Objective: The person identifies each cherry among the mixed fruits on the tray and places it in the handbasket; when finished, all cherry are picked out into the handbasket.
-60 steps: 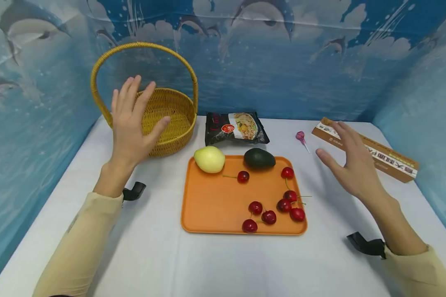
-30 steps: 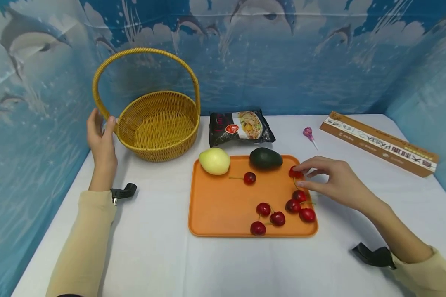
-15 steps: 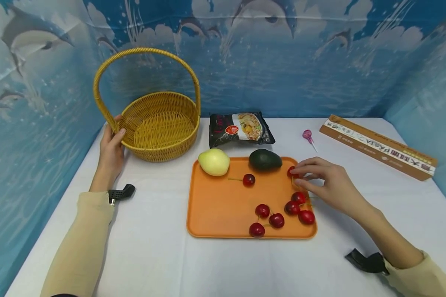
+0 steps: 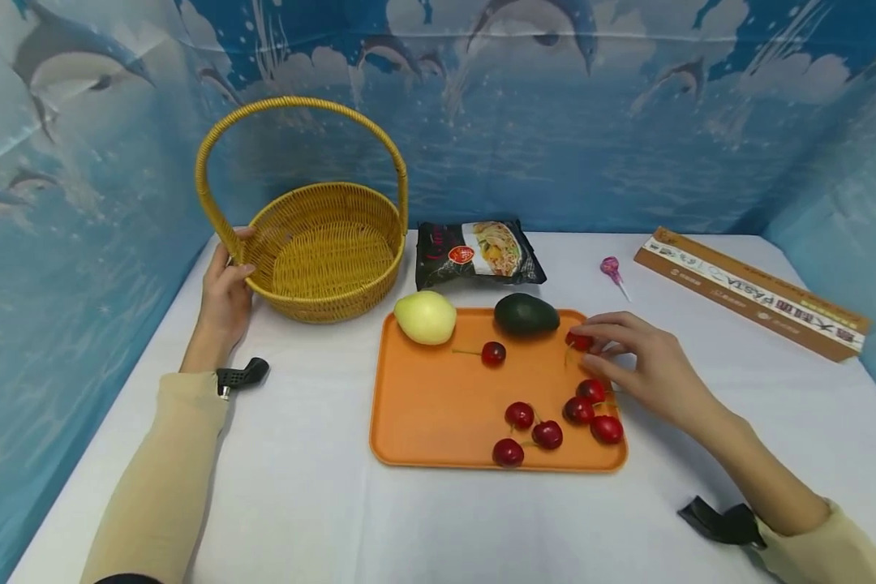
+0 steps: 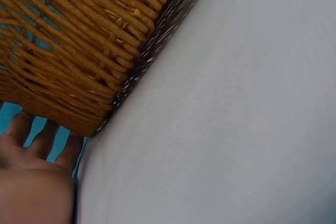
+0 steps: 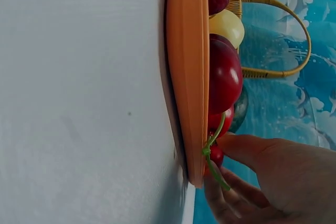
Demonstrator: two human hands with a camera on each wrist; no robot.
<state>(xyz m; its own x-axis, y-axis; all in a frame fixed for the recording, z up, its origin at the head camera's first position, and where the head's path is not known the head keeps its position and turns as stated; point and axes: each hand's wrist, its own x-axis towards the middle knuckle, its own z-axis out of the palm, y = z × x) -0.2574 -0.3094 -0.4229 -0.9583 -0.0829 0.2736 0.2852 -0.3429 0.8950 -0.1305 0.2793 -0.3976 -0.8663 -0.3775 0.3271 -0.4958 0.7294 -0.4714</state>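
My left hand point(image 4: 225, 298) holds the left side of the yellow wicker basket point(image 4: 324, 309), thumb at the rim below the handle. In the left wrist view its fingers reach behind the weave point(image 5: 84, 40). At the far right corner of the orange tray point(image 4: 431, 405), my right hand point(image 4: 646, 357) pinches a red cherry point(image 4: 577, 341) between thumb and fingers. The right wrist view shows this cherry point(image 6: 216, 156) partly covered by fingers and a green stem. Several other cherries point(image 4: 578, 410) lie on the tray's right half, and one cherry point(image 4: 493, 354) lies near its middle.
A pale yellow fruit point(image 4: 425, 318) and a dark green avocado point(image 4: 526, 314) sit along the tray's far edge. Behind them lies a black noodle packet point(image 4: 480, 253). Farther right are a pink lollipop point(image 4: 610, 266) and a long brown pasta box point(image 4: 752, 294). A dolphin-print curtain point(image 4: 482, 162) encloses the table.
My left hand has come down from in front of the basket to grip its left side. My right hand has moved left from above the table and taken hold of the corner cherry.
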